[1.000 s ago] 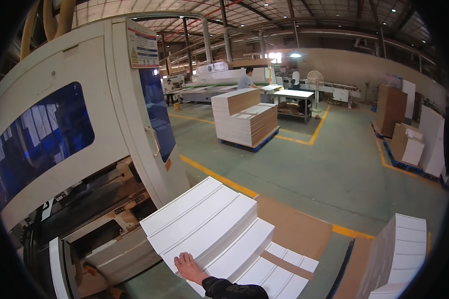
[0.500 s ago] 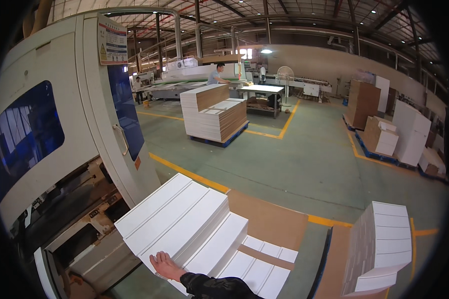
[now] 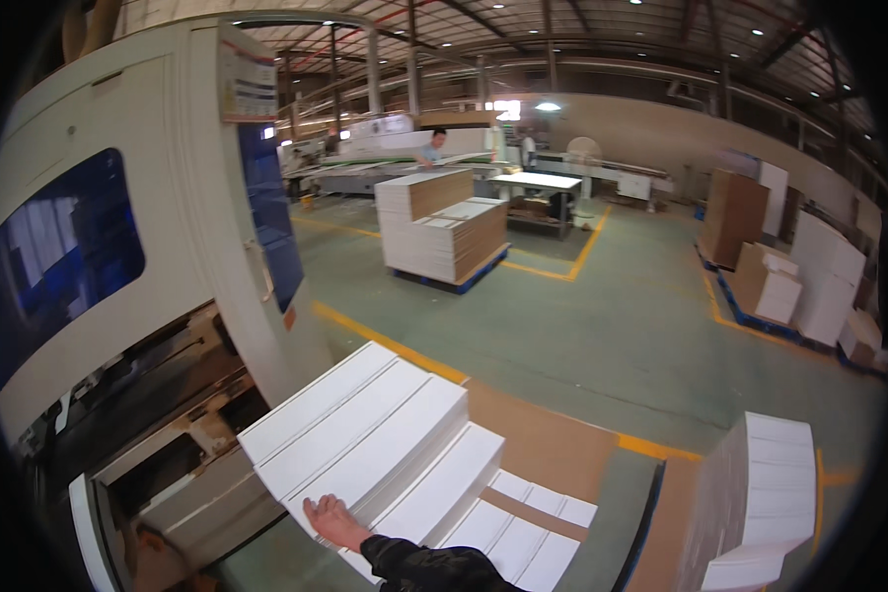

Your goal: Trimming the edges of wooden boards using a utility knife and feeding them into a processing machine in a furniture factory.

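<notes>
My right hand (image 3: 333,521) rests on the near edge of the top board of a stack of white panels (image 3: 360,419). Its fingers are slightly bent and apart, lying on the surface without gripping anything I can see. A dark sleeve covers the forearm, which comes in from the lower edge. The stack is stepped: a lower pile of white grooved panels (image 3: 434,483) sits to its right, with still lower white panels (image 3: 533,533) beyond that. My left hand is out of the picture.
A large white machine (image 3: 118,79) with blue windows stands close on the left. A brown board (image 3: 543,434) lies behind the stack. At right is another white panel stack (image 3: 775,493). Farther off are a pallet stack (image 3: 419,232), a table (image 3: 538,182) and a person (image 3: 432,148).
The whole view has shifted slightly, so the stack and machine sit a little farther right. My right hand stays on the stack's near edge. The distant person leans differently.
</notes>
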### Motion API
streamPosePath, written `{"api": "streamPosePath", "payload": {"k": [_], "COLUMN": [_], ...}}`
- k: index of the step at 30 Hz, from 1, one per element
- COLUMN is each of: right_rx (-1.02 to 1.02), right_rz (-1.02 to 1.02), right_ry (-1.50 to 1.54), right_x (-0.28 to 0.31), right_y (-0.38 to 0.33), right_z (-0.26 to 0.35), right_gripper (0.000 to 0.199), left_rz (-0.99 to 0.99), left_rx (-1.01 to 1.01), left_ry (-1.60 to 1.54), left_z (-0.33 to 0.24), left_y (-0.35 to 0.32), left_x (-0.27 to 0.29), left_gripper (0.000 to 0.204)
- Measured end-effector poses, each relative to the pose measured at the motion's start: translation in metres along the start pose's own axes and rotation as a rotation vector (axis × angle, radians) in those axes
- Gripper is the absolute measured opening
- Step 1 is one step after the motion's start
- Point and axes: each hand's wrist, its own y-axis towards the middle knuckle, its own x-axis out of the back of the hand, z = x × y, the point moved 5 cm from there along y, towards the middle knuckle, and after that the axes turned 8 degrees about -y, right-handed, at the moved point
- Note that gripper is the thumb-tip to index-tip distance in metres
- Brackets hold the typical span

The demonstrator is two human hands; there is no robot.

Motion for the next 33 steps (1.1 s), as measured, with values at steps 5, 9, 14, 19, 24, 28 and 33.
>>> {"api": "streamPosePath", "payload": {"k": [5, 9, 14, 19, 24, 28, 33], "right_rx": [0.022, -0.003, 0.029, 0.01, 0.031, 0.041, 0.085], "right_rz": [0.013, 0.017, 0.003, 0.013, 0.017, 0.096, 0.013], "right_ry": [0.022, 0.01, 0.01, 0.024, 0.062, 0.082, 0.053], "right_x": [0.001, 0.006, 0.008, 0.013, 0.017, 0.013, 0.01], "right_y": [0.007, 0.01, 0.01, 0.009, 0.008, 0.006, 0.003], "right_z": [0.0, 0.003, 0.006, 0.003, 0.002, 0.005, 0.016], "right_gripper": [0.039, 0.036, 0.037, 0.041, 0.046, 0.052, 0.051], "left_rz": [0.097, 0.053, 0.035, 0.048, 0.013, 0.004, -0.024], "left_rx": [0.202, 0.209, 0.185, 0.171, 0.114, 0.12, 0.03], "left_ry": [0.024, -0.009, -0.002, 0.016, -0.07, -0.138, -0.18], "left_z": [-0.079, -0.088, -0.092, -0.107, -0.114, -0.142, -0.133], "left_y": [-0.03, -0.041, -0.051, -0.054, -0.056, -0.05, -0.01], "left_x": [0.015, 0.021, 0.021, 0.023, 0.028, 0.043, 0.073], "left_gripper": [0.077, 0.078, 0.077, 0.075, 0.072, 0.072, 0.073]}}
